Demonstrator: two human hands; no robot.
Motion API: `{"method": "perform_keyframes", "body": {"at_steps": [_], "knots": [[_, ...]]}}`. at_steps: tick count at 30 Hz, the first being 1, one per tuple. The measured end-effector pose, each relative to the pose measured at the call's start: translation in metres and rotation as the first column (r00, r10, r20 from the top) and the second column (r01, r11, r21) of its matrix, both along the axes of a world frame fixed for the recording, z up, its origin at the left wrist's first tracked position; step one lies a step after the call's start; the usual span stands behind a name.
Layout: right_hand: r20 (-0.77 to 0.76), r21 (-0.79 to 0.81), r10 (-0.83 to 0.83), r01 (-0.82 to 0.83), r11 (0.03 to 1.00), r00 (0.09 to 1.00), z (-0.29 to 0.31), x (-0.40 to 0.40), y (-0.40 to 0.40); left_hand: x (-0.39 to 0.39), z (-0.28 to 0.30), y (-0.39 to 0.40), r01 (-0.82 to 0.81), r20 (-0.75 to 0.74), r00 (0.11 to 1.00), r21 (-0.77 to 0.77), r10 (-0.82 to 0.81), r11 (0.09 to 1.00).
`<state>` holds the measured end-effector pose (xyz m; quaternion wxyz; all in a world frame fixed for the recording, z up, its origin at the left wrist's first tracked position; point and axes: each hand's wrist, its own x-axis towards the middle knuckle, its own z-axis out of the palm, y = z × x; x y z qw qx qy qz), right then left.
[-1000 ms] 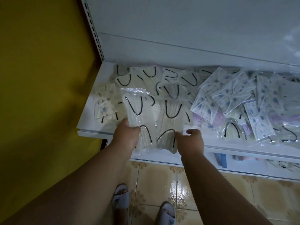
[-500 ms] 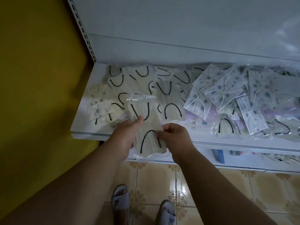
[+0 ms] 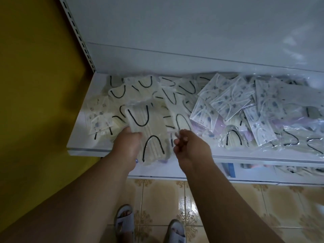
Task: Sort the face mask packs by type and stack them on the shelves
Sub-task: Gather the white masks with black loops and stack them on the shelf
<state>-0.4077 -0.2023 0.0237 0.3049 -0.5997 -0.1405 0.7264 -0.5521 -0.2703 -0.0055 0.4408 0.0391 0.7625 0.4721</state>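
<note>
Held a cream pack (image 3: 150, 135) at the shelf (image 3: 78, 139) edge, pinched in the left hand (image 3: 127, 144), right hand (image 3: 189, 146) loosely curled and empty beside it; cream packs (image 3: 140, 92) grouped left, patterned packs (image 3: 228, 100) still jumbled right.

White shelf (image 3: 82, 137) loaded with mask packs
Cream packs with black loops (image 3: 149, 95) lie left, blue-printed white packs (image 3: 226, 100) right, overlapping

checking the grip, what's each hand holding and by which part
The left hand holds a cream mask pack by its left edge. The right hand holds nothing, fingers loosely curled.
</note>
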Motion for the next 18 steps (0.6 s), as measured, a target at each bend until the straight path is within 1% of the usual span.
{"method": "perform_keyframes", "body": {"at_steps": [2,4,6,8,10,11,12,13,14,15,16,17,18], "knots": [[0.214,0.106,0.106,-0.131,0.986,0.971,0.004,0.008,-0.010,0.003,-0.002,0.006,0.007,-0.088,0.996,-0.034,-0.010,0.999],[0.440,0.193,0.176,-0.285,0.939,0.880,0.004,0.020,-0.010,0.005,0.001,0.010,0.005,-0.180,0.983,-0.077,-0.019,0.997],[0.548,0.208,0.227,-0.394,0.895,0.805,0.002,0.027,-0.003,0.006,-0.002,0.012,-0.001,-0.239,0.971,-0.113,-0.026,0.994],[0.528,0.230,0.305,-0.479,0.847,0.793,-0.001,0.028,0.005,0.011,0.000,0.013,-0.015,-0.196,0.981,-0.113,-0.008,0.993],[0.413,0.229,0.411,-0.529,0.817,0.813,-0.005,0.024,0.016,0.016,0.000,0.012,-0.030,-0.160,0.987,-0.115,0.011,0.993],[0.387,0.198,0.480,-0.579,0.791,0.787,-0.008,0.022,0.021,0.019,0.000,0.011,-0.032,-0.153,0.988,-0.123,0.013,0.992],[0.454,0.156,0.567,-0.688,0.709,0.687,-0.009,0.022,0.024,0.021,-0.001,0.010,-0.040,-0.147,0.989,-0.125,0.021,0.991],[0.601,0.091,0.623,-0.817,0.569,0.501,-0.008,0.023,0.027,0.023,0.000,0.010,-0.050,-0.136,0.990,-0.124,0.033,0.991],[0.769,0.001,0.575,-0.900,0.436,0.279,-0.006,0.027,0.029,0.025,0.002,0.010,-0.059,-0.123,0.991,-0.124,0.044,0.990],[0.889,-0.066,0.444,-0.929,0.364,0.111,-0.004,0.033,0.030,0.027,0.003,0.010,-0.064,-0.111,0.993,-0.129,0.049,0.990],[0.951,-0.030,0.297,-0.930,0.366,0.087,-0.001,0.039,0.029,0.030,0.005,0.011,-0.067,-0.104,0.993,-0.135,0.053,0.989],[0.961,0.090,0.201,-0.906,0.414,0.187,0.001,0.045,0.027,0.033,0.007,0.013,-0.065,-0.104,0.993,-0.131,0.052,0.989],[0.913,0.226,0.184,-0.826,0.516,0.365,0.004,0.051,0.026,0.037,0.010,0.015,-0.073,-0.096,0.993,-0.111,0.062,0.991]]}}
